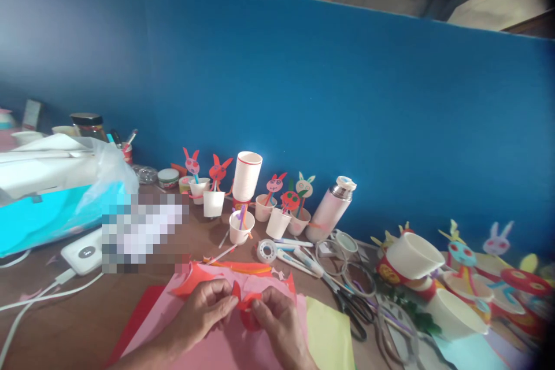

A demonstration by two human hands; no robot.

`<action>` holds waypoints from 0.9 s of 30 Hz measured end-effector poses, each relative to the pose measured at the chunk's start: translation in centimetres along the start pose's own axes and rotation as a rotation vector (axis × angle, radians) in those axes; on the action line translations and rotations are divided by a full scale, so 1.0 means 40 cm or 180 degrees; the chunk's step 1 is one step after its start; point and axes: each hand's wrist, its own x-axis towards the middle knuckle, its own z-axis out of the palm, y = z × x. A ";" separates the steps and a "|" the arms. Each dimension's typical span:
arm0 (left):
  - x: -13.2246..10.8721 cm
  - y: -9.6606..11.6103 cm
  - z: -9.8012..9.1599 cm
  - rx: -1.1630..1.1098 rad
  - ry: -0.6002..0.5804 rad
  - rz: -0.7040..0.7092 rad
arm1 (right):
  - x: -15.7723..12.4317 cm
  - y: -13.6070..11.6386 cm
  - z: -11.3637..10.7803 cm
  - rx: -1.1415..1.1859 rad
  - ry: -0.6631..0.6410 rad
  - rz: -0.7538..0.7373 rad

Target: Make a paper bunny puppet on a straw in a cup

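My left hand [212,305] pinches a small upright piece of red paper [236,291] between thumb and fingers. With its fingers closed, my right hand [280,319] grips another part of red paper [250,300] right beside it. Below the fingertips hangs a rounded red paper shape [250,321]; whether all these parts are joined I cannot tell. Both hands are above a stack of pink paper sheets [225,352]. Orange-red paper scraps [195,277] lie just beyond the hands.
Black-handled scissors [358,312], a tape roll [266,251] and pens lie to the right. Behind stand paper cups with rabbit-faced figures [218,170], stacked cups [247,176] and a thermos [332,208]. More cups [457,315] crowd the right. A white charger [84,251] with cable lies left.
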 end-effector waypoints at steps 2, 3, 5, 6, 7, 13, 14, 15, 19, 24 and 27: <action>-0.002 0.002 0.001 -0.0010 0.0002 0.0045 | 0.000 0.003 0.000 0.0039 -0.0007 -0.0022; -0.003 0.002 0.001 -0.0010 -0.0012 0.0072 | 0.001 0.004 0.000 0.0052 0.0000 -0.0029; -0.005 0.000 0.000 0.0000 -0.0027 0.0135 | 0.001 0.007 0.000 0.0051 0.0023 -0.0029; -0.005 -0.002 -0.001 0.0012 -0.0037 0.0151 | 0.002 0.009 0.000 0.0044 0.0035 -0.0024; -0.004 -0.006 -0.003 0.0031 -0.0060 0.0157 | 0.003 0.011 0.000 0.0039 0.0047 -0.0024; 0.014 -0.041 -0.016 0.0175 -0.0222 0.0182 | 0.006 0.018 -0.003 0.0009 0.0132 -0.0036; 0.017 -0.045 -0.017 0.0198 -0.0240 0.0177 | 0.005 0.017 -0.003 0.0000 0.0148 -0.0032; 0.018 -0.049 -0.018 0.0199 -0.0264 0.0169 | 0.005 0.015 -0.002 -0.0009 0.0159 -0.0027; 0.016 -0.051 -0.017 0.0096 -0.0352 0.0108 | 0.000 0.010 0.005 -0.0085 0.0162 -0.0040; 0.015 -0.023 -0.032 0.0109 -0.0055 0.0188 | 0.010 -0.022 -0.022 -0.0370 0.0295 -0.0308; 0.026 -0.016 -0.055 -0.0029 0.0326 0.0229 | 0.034 -0.057 -0.083 -0.0615 0.0672 -0.0638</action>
